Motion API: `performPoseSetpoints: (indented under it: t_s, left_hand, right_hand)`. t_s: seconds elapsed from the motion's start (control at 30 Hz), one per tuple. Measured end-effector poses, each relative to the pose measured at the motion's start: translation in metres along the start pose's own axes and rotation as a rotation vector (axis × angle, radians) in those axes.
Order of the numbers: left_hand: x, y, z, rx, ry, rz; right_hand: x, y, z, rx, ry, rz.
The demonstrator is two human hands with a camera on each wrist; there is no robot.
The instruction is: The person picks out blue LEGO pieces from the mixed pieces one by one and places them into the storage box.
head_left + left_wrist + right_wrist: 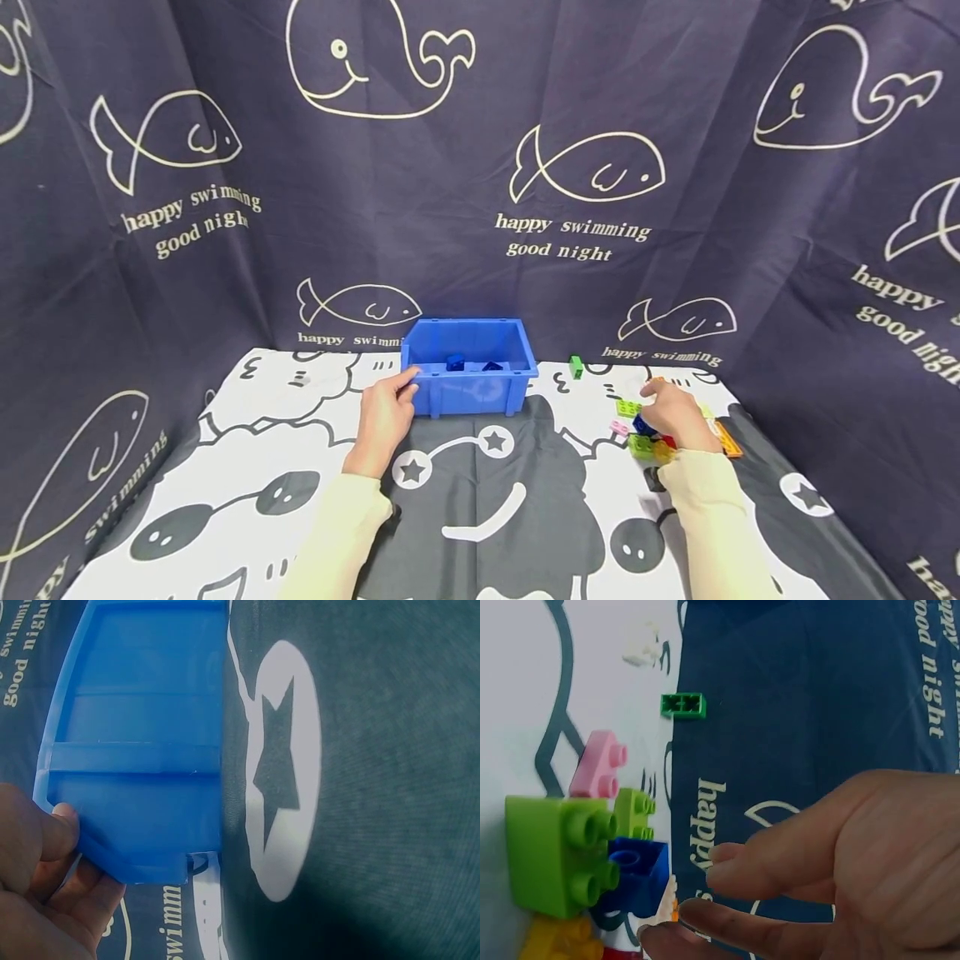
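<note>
My left hand [384,423] grips the front left corner of a blue plastic bin [468,393]. In the left wrist view its thumb lies on the bin's rim [64,761], with fingers below. Inside the bin lie dark blue bricks [455,362]. Over a cluster of toy bricks at the right hovers my right hand [675,414], thumb and fingers apart, no brick visible between them. Close to its fingertips in the right wrist view are a blue brick [643,877], a large light green brick [551,855] and a smaller lime one [632,814]. Some bricks are hidden beneath the hand.
A pink brick [594,766], a yellow brick [555,941] and an orange piece [728,442] belong to the cluster. Farther back, a green brick [576,367] stands apart between bin and cluster. Dark printed fabric [450,250] hangs behind the patterned cloth [300,400].
</note>
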State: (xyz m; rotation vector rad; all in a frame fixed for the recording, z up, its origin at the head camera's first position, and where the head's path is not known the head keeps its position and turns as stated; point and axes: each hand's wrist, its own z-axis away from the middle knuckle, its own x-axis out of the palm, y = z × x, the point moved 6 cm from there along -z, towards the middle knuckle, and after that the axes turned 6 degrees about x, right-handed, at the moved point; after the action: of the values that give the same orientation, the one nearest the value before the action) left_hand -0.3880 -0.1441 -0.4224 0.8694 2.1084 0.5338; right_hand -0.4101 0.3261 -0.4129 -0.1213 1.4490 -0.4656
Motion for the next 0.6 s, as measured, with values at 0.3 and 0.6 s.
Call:
performPoseSetpoints:
  t_s: [0.3,0.6]
  left_hand:
    - [-0.002,0.001,-0.001,-0.021,-0.022,0.002]
    - [0.0,-0.001,0.001,-0.013,-0.018,0.001]
  right_hand:
    - [0.019,0.01,-0.009,0.037,-0.059,-0.022]
    - [0.029,0.008,-0.007,0.042,0.004,-0.044]
